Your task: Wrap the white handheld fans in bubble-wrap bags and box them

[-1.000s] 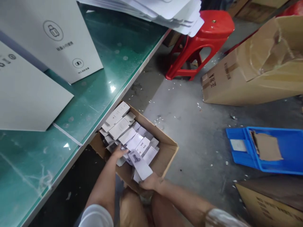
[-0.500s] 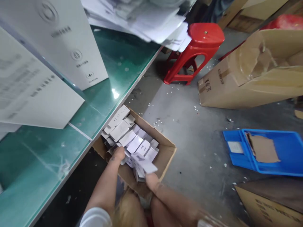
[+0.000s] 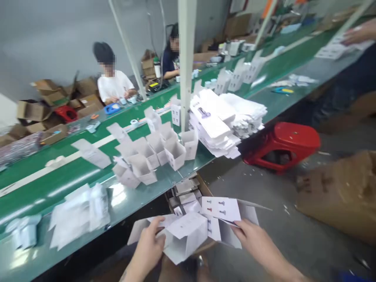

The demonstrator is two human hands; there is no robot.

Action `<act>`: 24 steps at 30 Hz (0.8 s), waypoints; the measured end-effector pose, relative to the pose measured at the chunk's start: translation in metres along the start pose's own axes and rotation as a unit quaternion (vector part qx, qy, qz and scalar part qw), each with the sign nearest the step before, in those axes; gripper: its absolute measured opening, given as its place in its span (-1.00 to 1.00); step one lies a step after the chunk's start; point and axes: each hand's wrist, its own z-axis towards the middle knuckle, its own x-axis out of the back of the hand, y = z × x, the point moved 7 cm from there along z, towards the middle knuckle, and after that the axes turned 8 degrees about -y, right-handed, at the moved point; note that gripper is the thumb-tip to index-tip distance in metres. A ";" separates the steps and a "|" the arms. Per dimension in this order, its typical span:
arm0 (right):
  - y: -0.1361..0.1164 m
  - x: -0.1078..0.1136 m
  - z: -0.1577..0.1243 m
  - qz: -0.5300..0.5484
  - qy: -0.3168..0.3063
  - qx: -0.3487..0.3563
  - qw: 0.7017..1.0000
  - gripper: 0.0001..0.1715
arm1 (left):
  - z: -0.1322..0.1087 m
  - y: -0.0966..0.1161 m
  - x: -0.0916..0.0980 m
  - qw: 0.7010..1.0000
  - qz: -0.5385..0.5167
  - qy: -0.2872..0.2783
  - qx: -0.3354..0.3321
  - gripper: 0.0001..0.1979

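Both my hands are low in the view, above a brown cardboard box point(image 3: 205, 185) packed with small white boxes point(image 3: 188, 197). My left hand point(image 3: 149, 243) is closed on a white carton point(image 3: 189, 231), whose flaps stand out and whose near end gapes. Between thumb and fingers, my right hand point(image 3: 254, 235) grips another white carton point(image 3: 221, 208) printed with small coloured pictures, its flaps spread too. The two cartons overlap in the middle, so where one ends and the other begins is partly hidden.
Open white cartons point(image 3: 143, 168) and a stack of flat cartons point(image 3: 214, 117) stand on the green table point(image 3: 117, 196). Bagged items lie at left. A red stool point(image 3: 289, 141) and a large cardboard box point(image 3: 337, 196) are at right. Two people sit across the conveyor; another's hand shows far right.
My view has swung up from the floor to the table and conveyor. My hands, earlier low in the box of small boxes, are now higher and wider apart with spread-flap cartons.
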 end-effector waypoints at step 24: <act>-0.275 0.087 0.138 -0.084 0.093 -0.035 0.992 -0.70 | 0.060 0.049 0.274 0.783 0.563 -0.065 -0.257 -0.44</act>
